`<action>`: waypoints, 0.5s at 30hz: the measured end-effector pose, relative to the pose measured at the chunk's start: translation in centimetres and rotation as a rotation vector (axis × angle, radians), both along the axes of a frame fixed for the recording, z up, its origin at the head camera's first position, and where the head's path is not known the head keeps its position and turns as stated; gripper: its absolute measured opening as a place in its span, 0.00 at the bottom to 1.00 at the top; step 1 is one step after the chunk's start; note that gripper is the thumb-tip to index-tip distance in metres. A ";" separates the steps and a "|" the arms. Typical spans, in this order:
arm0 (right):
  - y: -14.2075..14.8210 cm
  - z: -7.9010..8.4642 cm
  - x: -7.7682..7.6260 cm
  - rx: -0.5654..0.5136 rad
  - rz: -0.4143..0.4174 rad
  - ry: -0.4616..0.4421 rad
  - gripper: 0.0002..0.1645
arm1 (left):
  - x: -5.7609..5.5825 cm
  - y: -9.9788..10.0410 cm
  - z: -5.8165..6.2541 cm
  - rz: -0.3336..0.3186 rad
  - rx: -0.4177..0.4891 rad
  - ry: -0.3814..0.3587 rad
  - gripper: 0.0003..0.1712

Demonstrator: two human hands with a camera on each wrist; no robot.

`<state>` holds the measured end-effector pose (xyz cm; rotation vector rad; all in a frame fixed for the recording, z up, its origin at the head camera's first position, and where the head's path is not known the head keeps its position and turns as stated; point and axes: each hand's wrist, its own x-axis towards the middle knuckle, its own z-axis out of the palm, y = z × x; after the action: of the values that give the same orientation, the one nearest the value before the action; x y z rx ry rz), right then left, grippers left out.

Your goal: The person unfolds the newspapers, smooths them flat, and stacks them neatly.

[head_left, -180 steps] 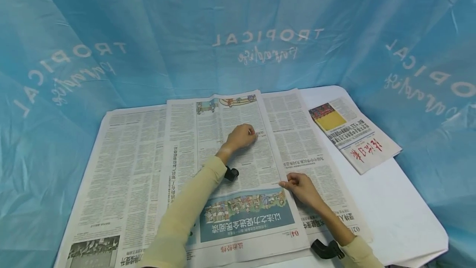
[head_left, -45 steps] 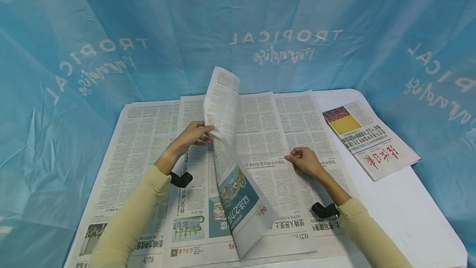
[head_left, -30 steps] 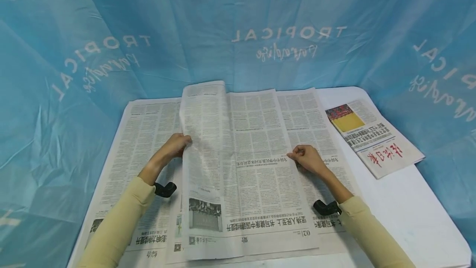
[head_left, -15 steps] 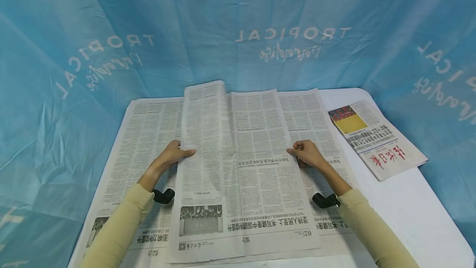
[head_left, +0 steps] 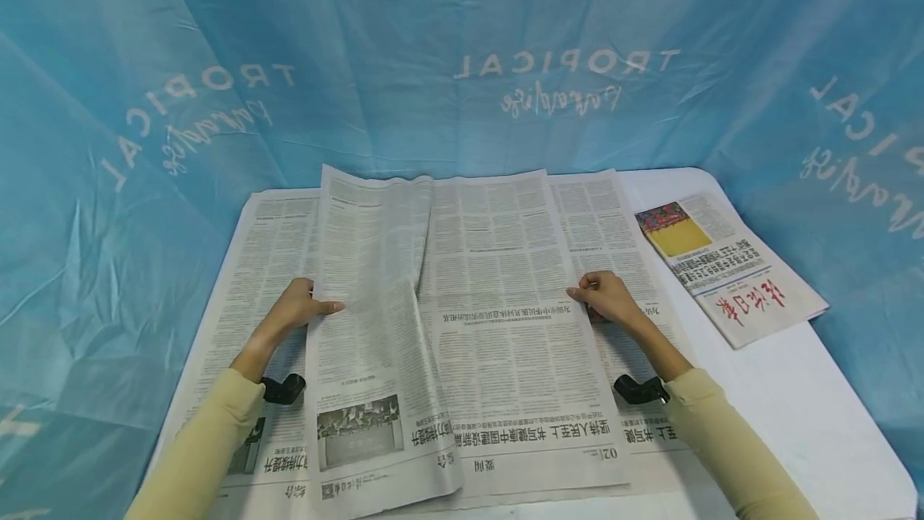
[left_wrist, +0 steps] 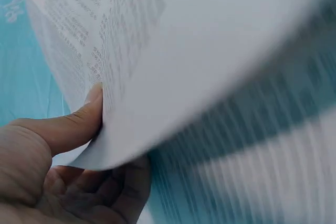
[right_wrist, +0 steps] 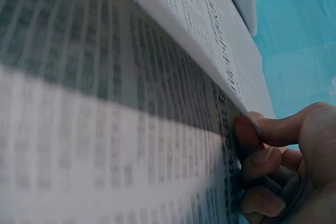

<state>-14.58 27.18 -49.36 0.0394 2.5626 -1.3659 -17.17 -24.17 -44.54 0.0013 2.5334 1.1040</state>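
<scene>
Between my two hands spreads a newspaper sheet (head_left: 505, 375), its left part bent up along a loose fold near the middle. My left hand (head_left: 292, 307) pinches its left edge, thumb on top and fingers beneath; the left wrist view shows the thumb (left_wrist: 79, 124) pressing the raised paper. At the right edge, my right hand (head_left: 605, 295) pinches the sheet between thumb and forefinger (right_wrist: 249, 132), lifting that edge off the page below. More newspaper pages (head_left: 274, 263) lie spread flat under it, showing on both sides.
A folded newspaper (head_left: 729, 267) with red lettering and a colour photo lies at the right of the white table (head_left: 794, 392). A blue curtain (head_left: 404, 46) with white lettering hangs around the table's back and sides.
Six seconds ago a page with a blue banner lay on top; it was turned over leftward. Since then my left hand has drawn the left edge farther left, while the right hand stays at the right edge.
</scene>
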 end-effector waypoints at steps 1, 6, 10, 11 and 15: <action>0.2 0.0 0.0 0.008 0.003 -0.003 0.16 | 0.1 -0.4 0.1 0.002 -0.010 0.003 0.24; 1.4 0.1 0.2 0.069 0.002 -0.006 0.17 | 0.5 -2.2 0.5 0.024 -0.103 -0.011 0.25; 2.4 0.3 0.4 0.094 -0.003 -0.013 0.18 | 0.7 -3.5 0.3 0.045 -0.199 0.016 0.27; 2.7 0.3 0.4 0.100 -0.009 -0.017 0.18 | 0.7 -3.8 0.2 0.047 -0.213 0.031 0.27; 3.6 0.5 0.6 0.139 -0.030 -0.020 0.18 | 0.6 -5.0 0.0 0.051 -0.266 0.086 0.19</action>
<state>-13.94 30.80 -48.86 0.1156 2.6461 -1.1897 -16.52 -29.19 -44.57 -0.0878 2.7525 0.7917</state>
